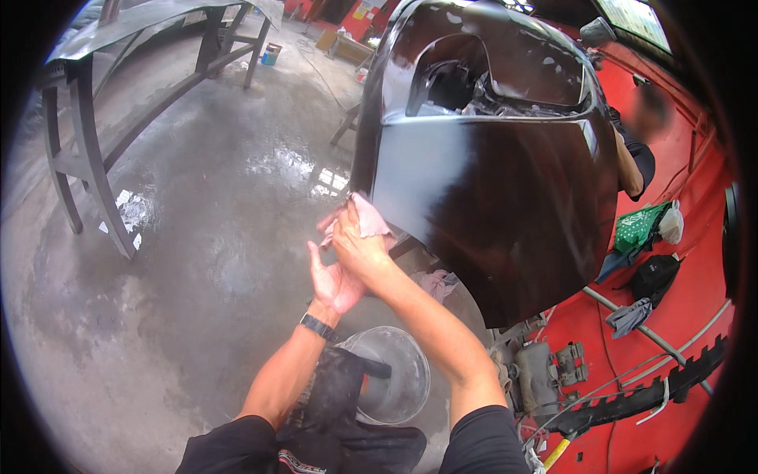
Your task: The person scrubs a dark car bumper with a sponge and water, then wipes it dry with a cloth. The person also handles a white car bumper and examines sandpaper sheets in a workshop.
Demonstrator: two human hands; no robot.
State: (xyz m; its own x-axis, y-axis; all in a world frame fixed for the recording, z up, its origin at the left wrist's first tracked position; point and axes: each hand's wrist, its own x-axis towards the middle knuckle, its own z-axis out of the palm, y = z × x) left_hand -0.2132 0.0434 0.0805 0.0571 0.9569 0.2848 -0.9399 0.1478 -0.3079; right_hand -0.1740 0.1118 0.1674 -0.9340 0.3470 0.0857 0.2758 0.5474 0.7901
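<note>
A pink cloth [371,219] is in my right hand [357,249], whose fingers are closed on it beside the left edge of a car bumper [529,182]. The panel is large, dark and glossy, with wide openings at its far end and a pale grey patch [418,170] on its left side. Just below, my left hand [338,286] is palm up against my right wrist, thumb stretched out; its other fingers are largely hidden. A dark watch [318,325] is on my left wrist. I cannot tell whether the cloth touches the panel.
A round bucket [410,383] stands by my legs. On the left is a dark trestle stand [91,158] on the wet concrete floor [221,245]. Another person [636,150] is beyond the bumper. Bags [655,276], pipes and car parts [545,375] lie at right.
</note>
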